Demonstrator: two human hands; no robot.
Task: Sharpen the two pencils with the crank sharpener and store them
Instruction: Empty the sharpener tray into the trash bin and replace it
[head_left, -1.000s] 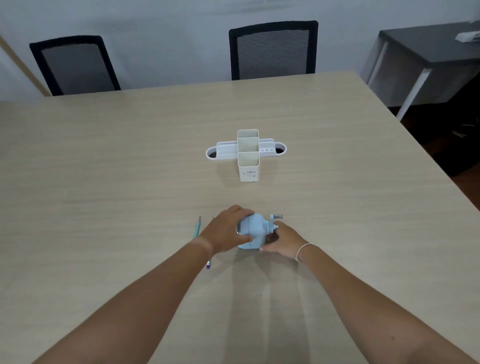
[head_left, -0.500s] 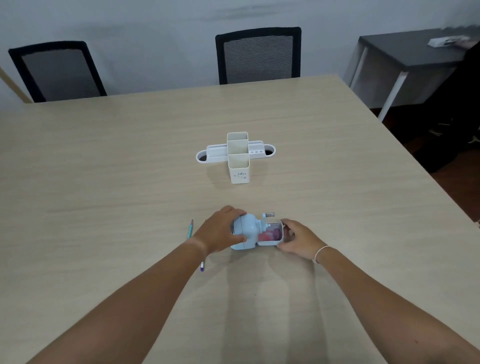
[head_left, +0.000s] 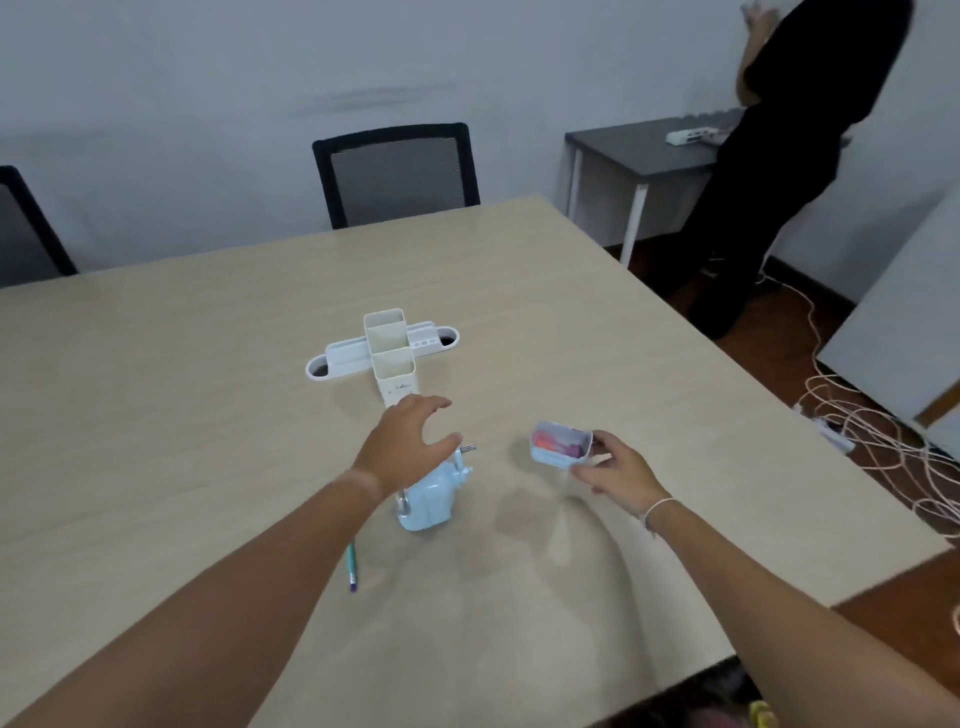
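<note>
The light blue crank sharpener (head_left: 434, 499) stands on the wooden table (head_left: 208, 415), its crank handle pointing right. My left hand (head_left: 402, 447) hovers just above it with fingers spread, holding nothing. My right hand (head_left: 615, 473) holds the sharpener's small shavings drawer (head_left: 561, 442), pulled free and carried to the right, with pink and red shavings inside. A teal pencil (head_left: 352, 566) lies on the table partly under my left forearm; the second pencil is hidden. The white desk organizer (head_left: 387, 345) stands behind the sharpener.
Two black mesh chairs (head_left: 397, 174) stand at the far table edge. A person in black (head_left: 789, 156) stands at a dark side table (head_left: 639, 148) at the back right. White cables (head_left: 878, 441) lie on the floor to the right of the table.
My right hand pulled the shavings drawer out of the sharpener and carried it right. My left hand let go of the sharpener and lifted above it. The camera swung toward the right.
</note>
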